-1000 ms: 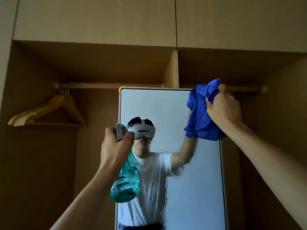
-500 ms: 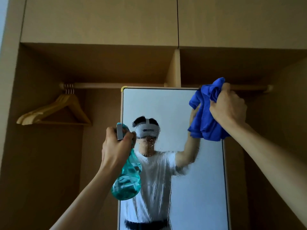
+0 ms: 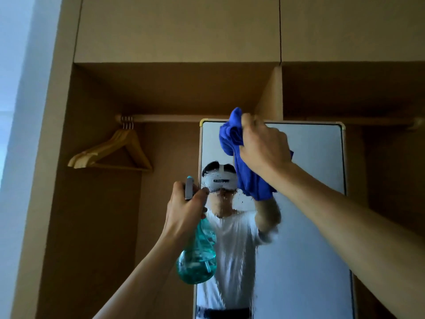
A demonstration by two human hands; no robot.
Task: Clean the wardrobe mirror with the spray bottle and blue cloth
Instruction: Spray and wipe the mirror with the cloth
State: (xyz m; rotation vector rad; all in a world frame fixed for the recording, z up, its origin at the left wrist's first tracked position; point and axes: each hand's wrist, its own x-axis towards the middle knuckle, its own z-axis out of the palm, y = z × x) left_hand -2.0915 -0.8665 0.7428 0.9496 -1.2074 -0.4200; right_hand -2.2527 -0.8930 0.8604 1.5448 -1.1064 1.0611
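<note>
A tall mirror [image 3: 310,180] with a pale frame and rounded corners stands upright inside an open wooden wardrobe [image 3: 57,203], its top edge just below the hanging rail [image 3: 172,117]. Droplets and streaks of liquid blur the left half of the glass, over the reflection of a person in a white T-shirt and a head-worn device; the right half shows plain grey. The right hand [image 3: 262,146], raised near the mirror's top, is clenched around a bunched blue cloth [image 3: 248,178], held up to the upper left part of the glass, with a fold hanging below the wrist. The left hand [image 3: 184,212], lower and at the mirror's left edge, grasps the neck of a teal, see-through spray bottle [image 3: 197,265], fingers wrapped about its grey-and-blue head. The bottle hangs upright, partly filled, its round body in front of the mirror's left frame. Well to the left, a few wooden hangers [image 3: 115,150] hang together on the rail. A vertical divider panel [image 3: 271,97] rises behind the mirror's top, beneath closed upper cupboard doors [image 3: 179,31]. A pale wall [image 3: 16,111] borders the wardrobe on the left.
</note>
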